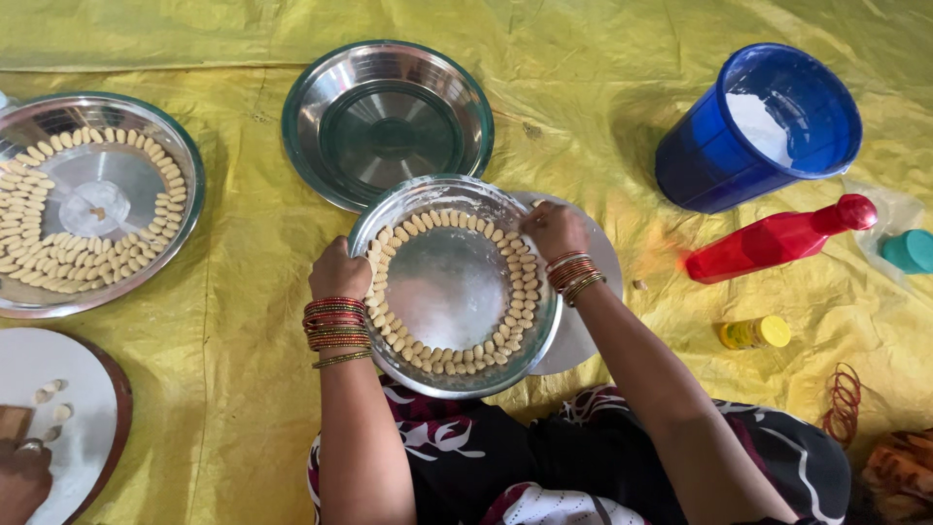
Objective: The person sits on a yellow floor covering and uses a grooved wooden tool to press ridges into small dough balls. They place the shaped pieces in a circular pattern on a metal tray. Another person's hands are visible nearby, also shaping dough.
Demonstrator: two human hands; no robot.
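our left hand (338,269) grips the near-left rim of the steel plate (454,287); our right hand (554,229), fingers curled shut, pinches at its far-right rim. between both hands: a ring of pale dough pieces (442,362), plate resting just before our lap on the yellow sheet (243,311).

dough pieces (449,220) ringing plate (447,287), empty plate (389,122) behind, bucket (763,126) right

We see polished, mirror-bright steel plates (454,287), pale matt dough pieces (389,326) ringed inside, a crinkled, glossy yellow plastic sheet (243,282), a glossy blue plastic bucket (758,126), a shiny red plastic bottle (777,238) and gleaming metal bangles (336,324).
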